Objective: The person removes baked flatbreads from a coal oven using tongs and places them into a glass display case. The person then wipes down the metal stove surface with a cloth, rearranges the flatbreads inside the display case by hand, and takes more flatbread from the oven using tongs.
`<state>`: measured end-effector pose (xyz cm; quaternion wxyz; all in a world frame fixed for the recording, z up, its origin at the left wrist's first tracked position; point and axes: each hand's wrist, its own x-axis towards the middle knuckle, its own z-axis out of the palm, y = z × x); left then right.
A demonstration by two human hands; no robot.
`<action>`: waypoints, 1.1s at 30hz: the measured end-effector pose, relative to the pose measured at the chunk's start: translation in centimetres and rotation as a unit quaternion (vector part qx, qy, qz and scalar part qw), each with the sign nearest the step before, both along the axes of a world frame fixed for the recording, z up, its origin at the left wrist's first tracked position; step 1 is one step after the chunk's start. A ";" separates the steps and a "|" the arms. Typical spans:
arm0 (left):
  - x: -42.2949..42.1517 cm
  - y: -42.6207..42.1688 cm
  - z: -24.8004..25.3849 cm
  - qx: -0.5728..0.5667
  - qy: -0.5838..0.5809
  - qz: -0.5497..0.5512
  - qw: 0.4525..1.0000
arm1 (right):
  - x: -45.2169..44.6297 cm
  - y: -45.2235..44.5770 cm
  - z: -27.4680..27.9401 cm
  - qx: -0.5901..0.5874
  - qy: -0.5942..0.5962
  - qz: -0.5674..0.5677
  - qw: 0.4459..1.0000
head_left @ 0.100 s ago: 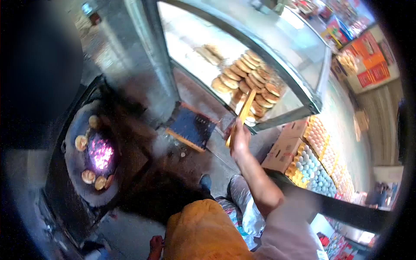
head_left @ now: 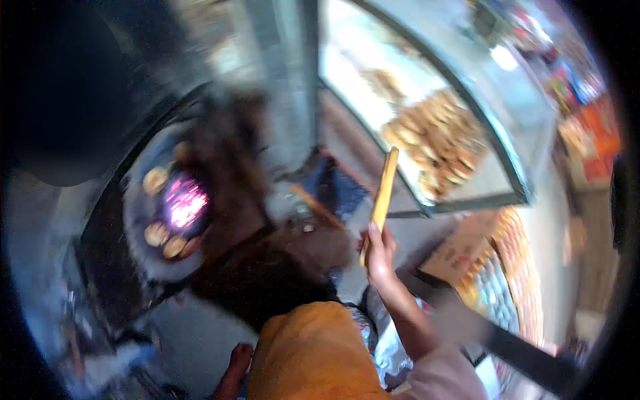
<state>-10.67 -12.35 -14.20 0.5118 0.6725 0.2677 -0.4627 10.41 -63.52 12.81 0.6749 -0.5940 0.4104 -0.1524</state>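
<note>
My right hand (head_left: 380, 252) is closed around the lower end of long yellow wooden tongs (head_left: 383, 193), which point up and away from me. The tips of the tongs are in front of the glass display case (head_left: 513, 167), near its open side. Inside the case lie several round flat breads (head_left: 443, 137), blurred, with nothing visibly gripped by the tongs. My left hand (head_left: 241, 355) hangs low beside the orange apron (head_left: 313, 353), its fingers curled and nothing visible in them.
On the left is a round oven (head_left: 143, 247) with glowing coals (head_left: 185, 202) and several breads (head_left: 156, 180) around them. A dark blue box-like object (head_left: 333, 187) sits below the case. At right, egg trays (head_left: 497, 287) stand beside a cardboard box (head_left: 460, 253).
My right hand has drawn the tongs back from the breads, out of the case and towards me. The view has shifted, and the oven and case appear further right.
</note>
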 end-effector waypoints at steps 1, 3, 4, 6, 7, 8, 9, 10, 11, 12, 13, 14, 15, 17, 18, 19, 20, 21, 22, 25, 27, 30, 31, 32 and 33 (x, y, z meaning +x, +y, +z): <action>-0.4 6.2 3.6 0.002 -0.002 0.010 1.000 | -2.1 6.6 -0.5 0.057 0.012 0.054 0.997; 1.3 15.0 10.2 -0.005 -0.002 0.037 0.999 | -1.6 17.5 -0.1 0.136 -0.018 0.169 0.976; 3.2 18.0 12.0 -0.014 0.000 0.054 0.998 | -2.6 19.6 0.8 0.123 -0.001 0.218 0.968; 3.0 17.9 12.8 -0.083 -0.055 0.141 0.985 | -4.0 23.3 1.3 0.164 -0.045 0.284 0.943; 5.2 16.2 15.4 0.039 -0.056 0.029 0.997 | -4.0 24.2 2.4 0.193 -0.005 0.342 0.920; 6.6 15.6 17.0 0.157 -0.053 -0.087 0.982 | -4.6 25.7 0.6 0.109 -0.062 0.395 0.910; 5.0 17.9 13.8 0.130 -0.073 -0.064 0.987 | -4.2 27.2 1.5 0.112 -0.063 0.410 0.903; 6.0 17.9 15.0 0.124 -0.069 -0.058 0.988 | -3.7 28.7 2.6 0.118 -0.060 0.422 0.897; 7.2 18.3 16.2 0.119 -0.027 -0.032 0.992 | -3.0 30.1 3.2 0.145 -0.082 0.440 0.882; 8.5 18.8 17.0 0.111 0.014 -0.007 0.994 | -2.1 31.7 3.0 0.138 -0.078 0.444 0.882; 8.9 20.3 16.3 0.102 0.015 -0.004 0.995 | -1.2 33.2 2.6 0.124 -0.068 0.457 0.878; 9.4 22.1 15.5 0.101 0.036 -0.017 0.994 | -0.4 34.9 2.0 0.110 -0.058 0.469 0.874; 10.0 24.3 14.4 0.101 0.055 -0.032 0.993 | 0.9 36.6 2.0 0.081 0.053 0.487 0.868; 7.7 31.4 7.4 -0.034 -0.018 0.046 0.998 | 3.8 40.4 5.0 0.128 0.129 0.493 0.851; 7.3 33.0 7.2 -0.067 -0.037 0.102 0.992 | 4.9 42.6 6.4 0.180 0.200 0.494 0.827; 6.8 34.5 7.0 -0.103 -0.056 0.156 0.981 | 4.6 44.8 4.8 0.202 0.143 0.474 0.845; 6.5 36.0 6.9 -0.141 -0.074 0.208 0.965 | 7.1 46.8 7.2 0.236 0.157 0.499 0.819; 6.6 37.1 7.3 -0.103 -0.041 0.260 0.959 | 7.9 48.9 5.8 0.168 0.126 0.537 0.817; 6.6 38.5 8.2 -0.131 -0.042 0.301 0.944 | 8.7 50.7 4.1 0.101 0.093 0.571 0.810; 5.5 41.2 8.7 -0.181 -0.025 0.356 0.916 | 12.9 53.2 2.2 -0.482 0.055 0.573 0.661; 2.3 42.2 6.1 -0.214 0.031 0.408 0.887 | 17.3 54.7 3.3 -0.494 0.184 0.622 0.579; 1.4 42.9 6.2 -0.280 0.069 0.362 0.886 | 23.0 57.9 3.1 -0.483 0.225 0.685 0.496; 0.5 42.9 5.4 -0.296 0.079 0.349 0.886 | 23.6 58.9 3.0 -0.475 0.251 0.706 0.462; -0.5 42.8 4.6 -0.312 0.088 0.336 0.884 | 24.2 59.8 2.9 -0.466 0.275 0.725 0.426; -2.7 41.4 2.6 -0.177 -0.075 0.224 0.955 | 24.3 60.7 2.9 -0.510 0.244 0.692 0.450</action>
